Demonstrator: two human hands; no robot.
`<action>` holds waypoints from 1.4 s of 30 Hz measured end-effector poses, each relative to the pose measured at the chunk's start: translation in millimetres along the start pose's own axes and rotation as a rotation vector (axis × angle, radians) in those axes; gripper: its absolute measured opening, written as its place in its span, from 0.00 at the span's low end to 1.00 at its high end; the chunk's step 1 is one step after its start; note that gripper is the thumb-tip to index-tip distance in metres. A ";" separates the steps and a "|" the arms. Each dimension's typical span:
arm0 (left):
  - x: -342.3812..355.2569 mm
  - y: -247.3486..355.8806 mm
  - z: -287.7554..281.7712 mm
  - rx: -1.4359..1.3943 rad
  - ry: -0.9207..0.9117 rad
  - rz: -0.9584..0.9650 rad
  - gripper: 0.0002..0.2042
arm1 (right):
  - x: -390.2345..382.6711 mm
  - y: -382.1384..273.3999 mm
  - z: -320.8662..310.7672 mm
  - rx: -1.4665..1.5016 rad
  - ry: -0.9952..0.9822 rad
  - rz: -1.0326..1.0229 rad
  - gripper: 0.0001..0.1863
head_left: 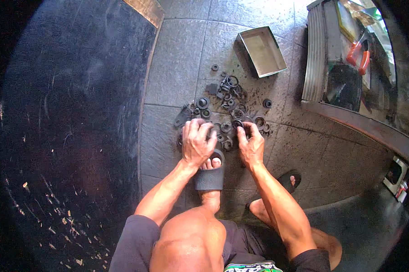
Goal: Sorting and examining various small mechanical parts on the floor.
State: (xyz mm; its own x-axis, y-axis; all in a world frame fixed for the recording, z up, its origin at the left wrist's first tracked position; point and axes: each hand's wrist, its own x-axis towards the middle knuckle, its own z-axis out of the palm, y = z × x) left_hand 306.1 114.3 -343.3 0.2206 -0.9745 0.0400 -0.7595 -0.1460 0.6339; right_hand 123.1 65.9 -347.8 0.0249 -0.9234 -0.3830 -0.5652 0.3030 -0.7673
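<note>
A loose pile of dark rubber rings, gears and other small round parts lies on the tiled floor in front of me. At the pile's near left edge is my left hand, fingers curled together; whatever they hold is hidden. My right hand, at the near right side, pinches a black ring between thumb and fingers. A dark toothed part lies just beyond my left hand. Several thicker rings sit close to it.
An open rectangular box stands beyond the pile. To the left runs a scuffed dark panel. A cabinet-like unit at the right bears red-handled pliers. My sandalled foot is between my arms, close to the pile.
</note>
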 end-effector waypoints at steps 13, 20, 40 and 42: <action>16.2 13.2 16.2 0.040 -0.158 0.101 0.25 | -24.5 -16.8 -21.6 -0.316 -0.081 -0.174 0.18; -1.0 14.2 1.8 -0.388 0.006 0.197 0.26 | -20.9 -36.6 -24.3 0.189 -0.184 -0.134 0.16; 26.7 49.3 -23.3 -0.608 -0.003 0.196 0.16 | -19.1 -153.7 -131.2 0.050 -0.568 -0.288 0.19; 44.4 89.4 -47.1 -0.640 -0.128 0.171 0.16 | -23.3 -164.5 -172.1 0.026 -0.448 -0.715 0.16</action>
State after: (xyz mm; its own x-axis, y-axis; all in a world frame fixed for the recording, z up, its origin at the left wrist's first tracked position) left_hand 276.8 66.0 -248.5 0.0249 -0.9932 0.1137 -0.2566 0.1036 0.9609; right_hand 73.5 -3.0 -124.2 0.6973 -0.7158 0.0363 -0.2696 -0.3089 -0.9121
